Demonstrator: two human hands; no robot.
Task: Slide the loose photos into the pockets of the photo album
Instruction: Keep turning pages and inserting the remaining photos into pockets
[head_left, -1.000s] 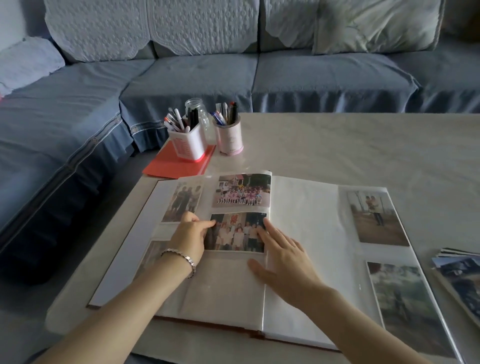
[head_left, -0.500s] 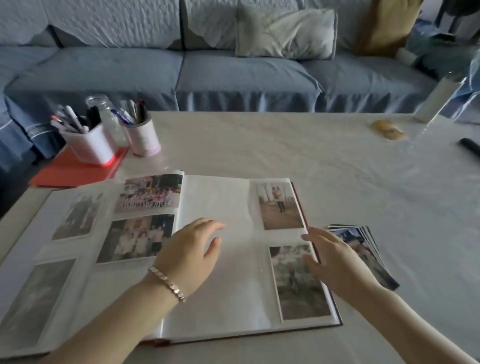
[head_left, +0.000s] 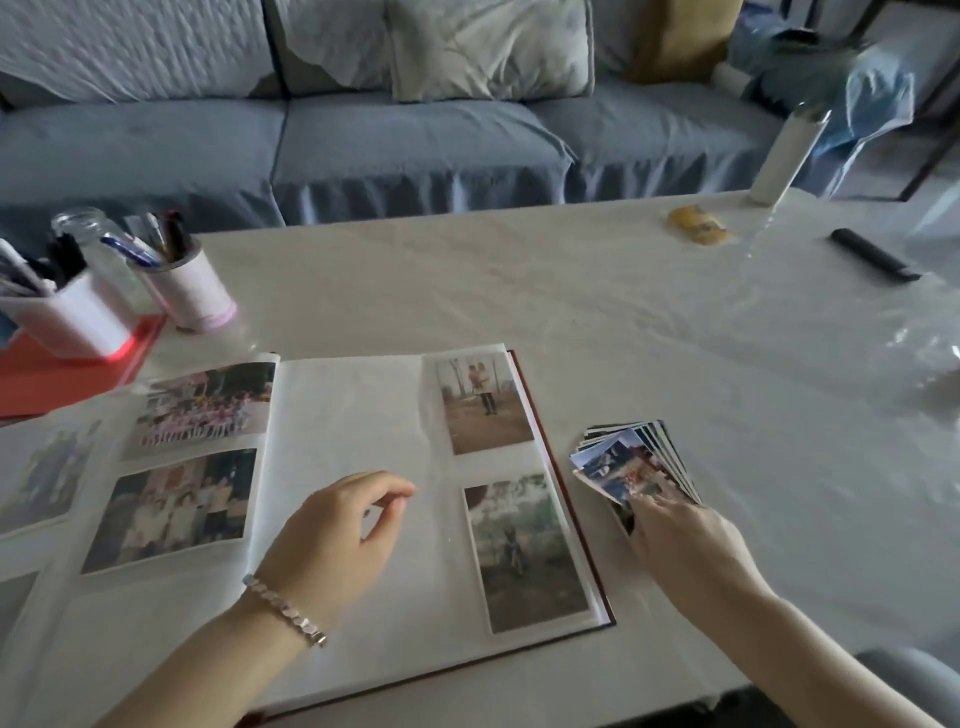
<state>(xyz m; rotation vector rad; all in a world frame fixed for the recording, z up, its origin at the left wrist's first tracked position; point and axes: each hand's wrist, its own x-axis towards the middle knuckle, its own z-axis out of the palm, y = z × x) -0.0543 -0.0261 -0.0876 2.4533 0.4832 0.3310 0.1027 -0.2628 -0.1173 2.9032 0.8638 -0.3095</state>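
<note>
Head view, right fingers (head_left: 655, 512) now on photo stack (head_left: 626, 461), grip unclear, left fingers (head_left: 382, 489) loose, empty.

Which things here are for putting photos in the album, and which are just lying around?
For the job: photo album, stack of loose photos, right hand touching the stack, left hand over the page.

Lying about: round pen cup, square pen holder, red folder, yellow wrapper, white bottle.
</note>
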